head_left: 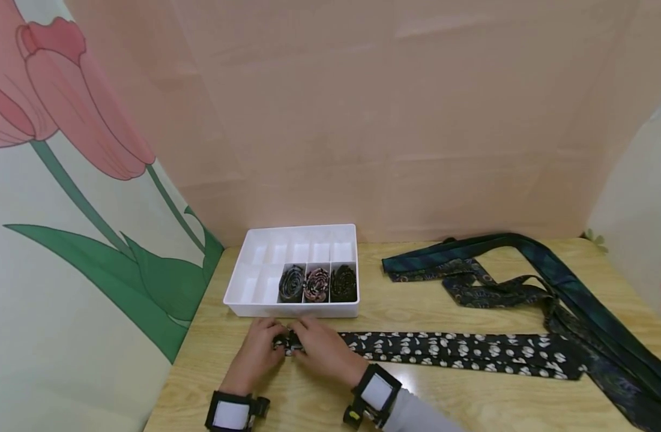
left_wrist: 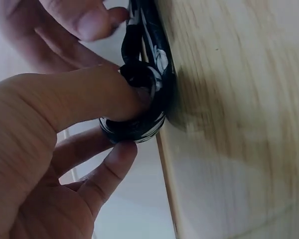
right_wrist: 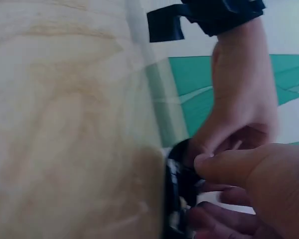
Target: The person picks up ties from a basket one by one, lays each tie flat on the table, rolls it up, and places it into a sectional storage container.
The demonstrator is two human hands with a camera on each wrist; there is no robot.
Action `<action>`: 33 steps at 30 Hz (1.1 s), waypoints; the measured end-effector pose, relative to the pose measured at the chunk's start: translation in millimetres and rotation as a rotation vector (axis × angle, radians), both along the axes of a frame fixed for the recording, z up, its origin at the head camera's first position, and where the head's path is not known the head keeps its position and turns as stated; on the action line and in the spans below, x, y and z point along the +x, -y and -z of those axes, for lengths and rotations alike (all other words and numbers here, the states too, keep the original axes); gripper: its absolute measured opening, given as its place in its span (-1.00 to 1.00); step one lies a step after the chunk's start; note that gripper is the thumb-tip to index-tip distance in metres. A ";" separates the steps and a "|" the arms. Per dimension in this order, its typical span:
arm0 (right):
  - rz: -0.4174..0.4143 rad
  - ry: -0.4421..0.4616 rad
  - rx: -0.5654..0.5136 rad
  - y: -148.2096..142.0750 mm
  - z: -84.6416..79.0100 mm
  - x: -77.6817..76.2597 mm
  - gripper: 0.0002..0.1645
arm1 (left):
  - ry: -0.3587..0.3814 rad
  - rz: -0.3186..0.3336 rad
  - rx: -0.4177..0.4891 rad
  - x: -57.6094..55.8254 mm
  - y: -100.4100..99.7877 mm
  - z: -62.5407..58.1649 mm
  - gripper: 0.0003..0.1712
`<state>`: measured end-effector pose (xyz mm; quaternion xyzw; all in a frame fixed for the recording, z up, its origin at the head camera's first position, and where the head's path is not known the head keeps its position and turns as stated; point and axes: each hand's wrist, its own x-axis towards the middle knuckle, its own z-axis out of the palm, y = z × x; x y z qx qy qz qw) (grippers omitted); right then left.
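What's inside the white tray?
Three rolled ties, one each in the right three near-row slots of the white tray. The other slots show bare white. The slot floors under the ties are covered.

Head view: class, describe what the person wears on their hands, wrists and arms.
The left hand and right hand are ungloved. Each wrist carries a black mount with a pale rectangular panel and small black block; the right block has a yellow-green mark. A light grey sleeve covers the right forearm; no left sleeve shows.
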<state>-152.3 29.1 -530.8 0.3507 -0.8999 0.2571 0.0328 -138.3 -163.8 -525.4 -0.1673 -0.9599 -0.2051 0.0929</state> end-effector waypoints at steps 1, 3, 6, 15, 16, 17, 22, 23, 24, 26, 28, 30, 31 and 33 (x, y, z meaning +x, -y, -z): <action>-0.005 0.024 -0.023 2.2 2.2 0.4 -0.39 | 0.006 -0.007 0.005 0.2 -0.7 -0.3 -0.62; -0.013 0.063 -0.061 6.0 6.6 0.7 -0.36 | 0.014 -0.020 0.019 0.7 -1.6 -0.8 -0.58; -0.013 0.070 -0.095 9.5 13.0 0.2 -0.40 | 0.009 -0.031 0.018 2.4 -2.2 -1.1 -0.58; 0.136 -0.054 -0.092 4.1 27.7 -4.4 -0.60 | 0.128 0.029 0.297 3.6 -3.2 -2.1 -0.58; 0.150 -0.071 -0.088 3.1 29.1 -5.1 -0.60 | 0.138 0.033 0.326 3.2 -3.2 -1.4 -0.58; 0.159 -0.086 -0.087 2.2 30.0 -5.6 -0.59 | 0.138 0.039 0.339 2.8 -3.0 -0.1 -0.59; 0.171 -0.086 -0.062 -1.0 30.9 -6.9 -0.55 | 0.152 0.076 0.279 0.6 -1.3 9.4 -0.66; 0.168 -0.072 -0.056 -1.7 29.7 -6.8 -0.55 | 0.157 0.085 0.266 0.5 -1.5 10.6 -0.67; 0.164 -0.057 -0.049 -2.6 28.7 -6.5 -0.53 | 0.160 0.093 0.250 0.5 -1.8 11.3 -0.66; 0.151 -0.028 -0.035 -4.9 25.5 -5.3 -0.47 | 0.145 0.112 0.210 0.3 -3.5 10.9 -0.66; 0.137 0.006 -0.029 -7.0 21.1 -3.5 -0.42 | 0.116 0.123 0.158 0.6 -5.5 8.5 -0.65; 0.126 0.024 -0.033 -8.8 16.7 -1.4 -0.38 | 0.102 0.114 0.117 0.5 -7.3 6.1 -0.63; 0.124 0.025 -0.034 -9.5 15.3 -0.7 -0.38 | 0.100 0.107 0.103 0.1 -8.1 5.1 -0.60; 0.131 0.002 -0.043 -10.7 13.8 0.0 -0.43 | 0.100 0.093 0.089 -0.7 -9.7 3.8 -0.57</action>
